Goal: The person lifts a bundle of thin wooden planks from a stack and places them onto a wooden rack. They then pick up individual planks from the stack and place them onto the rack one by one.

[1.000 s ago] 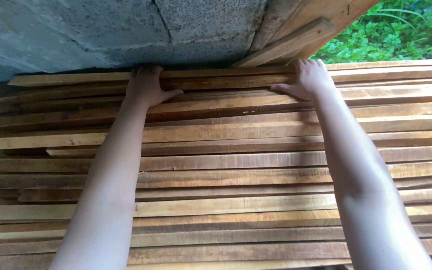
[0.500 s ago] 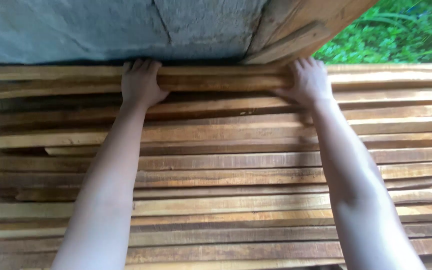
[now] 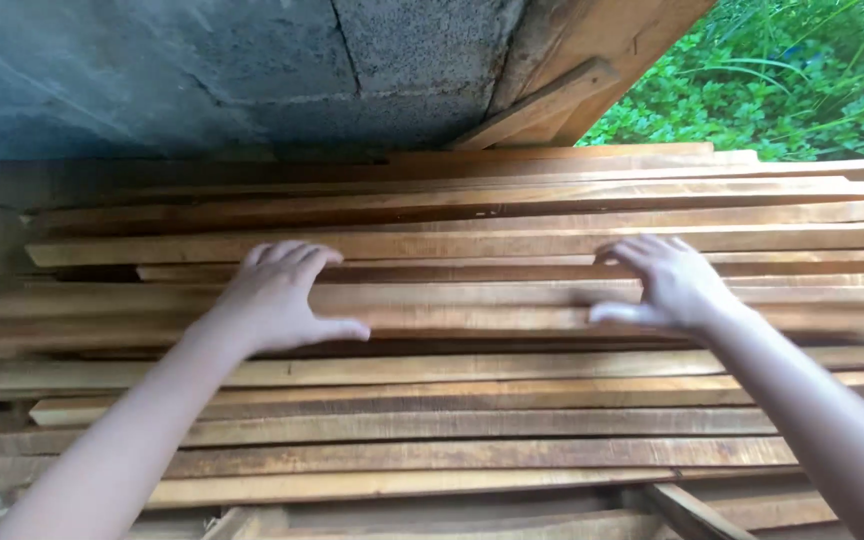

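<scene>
A stack of long rough-sawn wooden planks [image 3: 472, 420] lies crosswise in front of me, stepping up toward a grey block wall. My left hand [image 3: 282, 297] is spread flat over a plank [image 3: 472, 298] in the middle of the stack, thumb pointing right. My right hand [image 3: 670, 284] is spread over the same plank farther right, thumb pointing left. Both hands have their fingers apart and hold nothing. Whether the palms press on the wood or hover just above it, I cannot tell.
The grey concrete block wall [image 3: 202, 70] rises right behind the stack. A wooden board [image 3: 542, 105] leans against a wide timber post [image 3: 622, 40] at the top right. Green plants [image 3: 792, 80] grow beyond it. A slanting wooden support [image 3: 687, 510] shows under the stack.
Both hands have come off the farthest planks by the wall and moved back toward me, over a plank in the middle of the stack. The planks have not visibly shifted.
</scene>
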